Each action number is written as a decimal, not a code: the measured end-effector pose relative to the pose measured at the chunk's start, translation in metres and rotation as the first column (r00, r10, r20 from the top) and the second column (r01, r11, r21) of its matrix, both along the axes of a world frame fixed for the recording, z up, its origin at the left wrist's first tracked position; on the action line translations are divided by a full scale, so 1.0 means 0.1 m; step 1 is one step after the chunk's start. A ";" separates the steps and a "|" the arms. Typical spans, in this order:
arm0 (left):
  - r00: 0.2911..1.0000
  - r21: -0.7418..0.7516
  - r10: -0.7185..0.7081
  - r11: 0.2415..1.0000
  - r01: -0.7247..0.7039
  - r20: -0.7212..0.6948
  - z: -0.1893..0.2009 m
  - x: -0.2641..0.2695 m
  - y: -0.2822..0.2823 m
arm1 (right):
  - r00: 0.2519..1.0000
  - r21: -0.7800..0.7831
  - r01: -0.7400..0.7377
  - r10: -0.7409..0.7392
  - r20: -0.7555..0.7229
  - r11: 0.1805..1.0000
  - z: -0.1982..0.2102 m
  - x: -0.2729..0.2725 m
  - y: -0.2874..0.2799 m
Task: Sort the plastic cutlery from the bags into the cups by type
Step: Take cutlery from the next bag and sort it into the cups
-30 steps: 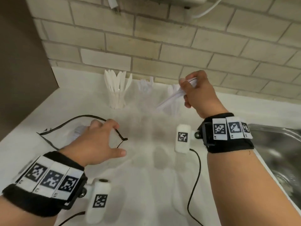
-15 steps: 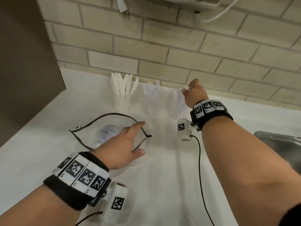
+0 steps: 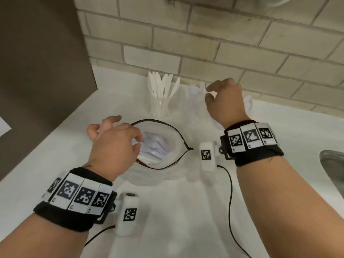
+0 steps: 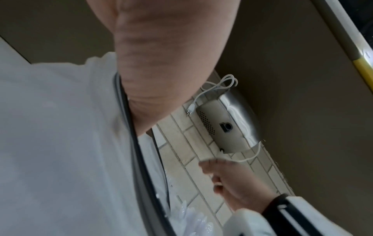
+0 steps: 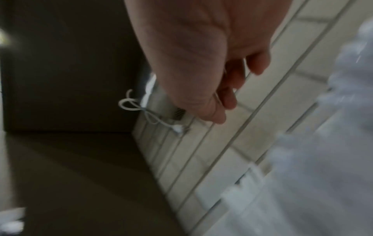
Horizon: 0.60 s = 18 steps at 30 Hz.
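Note:
A clear bag [image 3: 173, 159] with a black zip rim lies open on the white counter [image 3: 176, 211], with white plastic spoons [image 3: 155, 146] inside. My left hand [image 3: 138, 142] reaches into its mouth, fingers spread and bent, tips at the spoons; no firm grip shows. At the back a clear cup [image 3: 161, 107] holds knives and a second cup [image 3: 195, 94] holds forks. My right hand [image 3: 209, 93] hovers empty with relaxed fingers just right of the forks. It hides most of a third cup, of which white cutlery [image 3: 248, 103] shows.
A steel sink [image 3: 333, 164] lies at the right edge. A dark panel [image 3: 46, 53] closes the left side and a tiled wall [image 3: 204, 43] the back. A metal dispenser [image 4: 228, 124] with a white cord hangs on the wall.
My right hand dropped its white cutlery at the right cup and now hovers empty. My left hand went from lying flat on the bag to reaching into its mouth.

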State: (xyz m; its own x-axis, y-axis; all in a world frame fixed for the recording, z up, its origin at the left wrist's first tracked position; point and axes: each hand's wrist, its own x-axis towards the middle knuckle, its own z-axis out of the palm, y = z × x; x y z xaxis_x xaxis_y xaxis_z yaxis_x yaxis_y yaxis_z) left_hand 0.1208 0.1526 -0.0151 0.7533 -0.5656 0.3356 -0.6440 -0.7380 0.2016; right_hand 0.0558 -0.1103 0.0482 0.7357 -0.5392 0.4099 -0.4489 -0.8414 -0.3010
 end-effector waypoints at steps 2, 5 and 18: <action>0.997 0.082 0.020 0.997 -0.013 -0.079 -0.03 -0.01 -0.03 | 0.964 0.138 -0.265 0.259 0.060 0.954 -0.06 0.00 0.46; 0.977 0.209 0.010 0.977 0.036 -0.214 -0.04 0.01 -0.04 | 0.804 0.278 -0.521 0.574 -0.159 0.807 -0.26 0.02 0.92; 0.923 0.463 0.057 0.875 0.137 -0.380 -0.20 0.00 0.09 | 0.611 0.108 -0.269 0.256 -0.749 0.957 -0.75 0.12 1.24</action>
State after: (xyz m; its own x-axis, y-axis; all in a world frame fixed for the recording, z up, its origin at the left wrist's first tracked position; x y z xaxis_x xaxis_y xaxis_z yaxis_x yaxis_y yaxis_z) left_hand 0.1208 0.1615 -0.0349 0.7386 -0.6131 -0.2802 -0.6228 -0.7797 0.0643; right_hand 0.0678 0.0135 -0.0267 0.8997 -0.2716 -0.3417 -0.2717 -0.9612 0.0488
